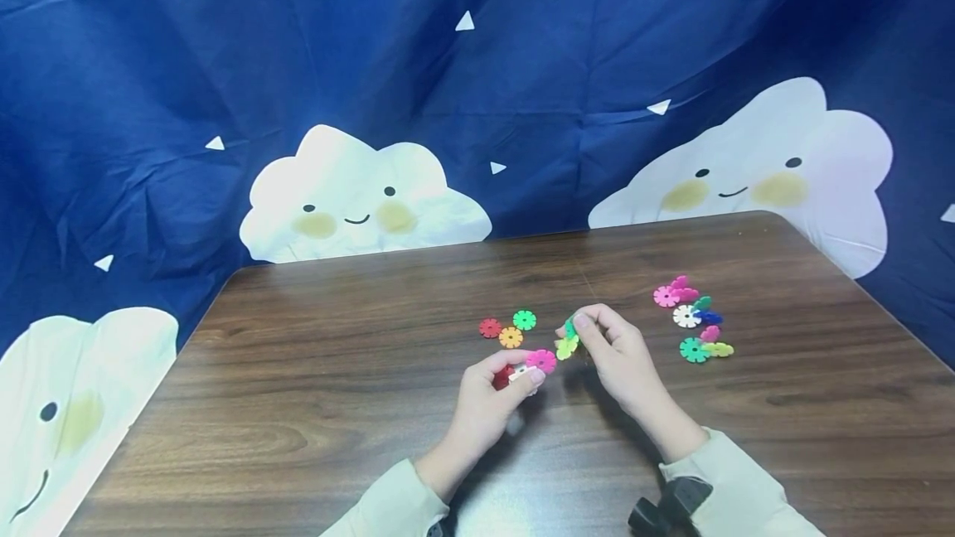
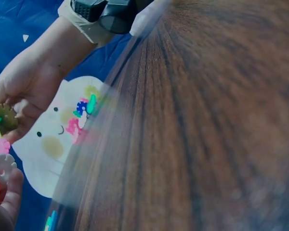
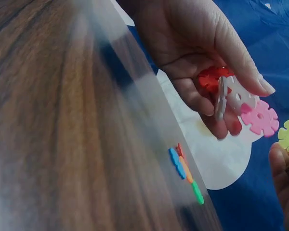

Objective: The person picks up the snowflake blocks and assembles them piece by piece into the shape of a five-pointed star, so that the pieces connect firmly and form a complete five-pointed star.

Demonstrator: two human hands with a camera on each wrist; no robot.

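Note:
My left hand (image 1: 481, 404) pinches a joined piece of notched plastic flower discs between thumb and fingers. It has a red disc (image 3: 214, 78), white discs (image 3: 240, 96) and a pink disc (image 1: 540, 361) at its right end. To its right, my right hand (image 1: 619, 355) pinches another joined piece with a green disc (image 1: 570, 328) and a yellow-green disc (image 1: 567, 347). The yellow-green disc is close to the pink one in the head view; a narrow gap shows between them in the right wrist view. Fingers partly cover both pieces.
Just beyond the hands lie a red disc (image 1: 490, 328), an orange disc (image 1: 511, 338) and a green disc (image 1: 525, 320). At the right stand joined clusters: pink (image 1: 666, 297), white with blue and green (image 1: 686, 316), and green with pink and yellow (image 1: 694, 350). All are on a brown wooden table (image 1: 298, 379).

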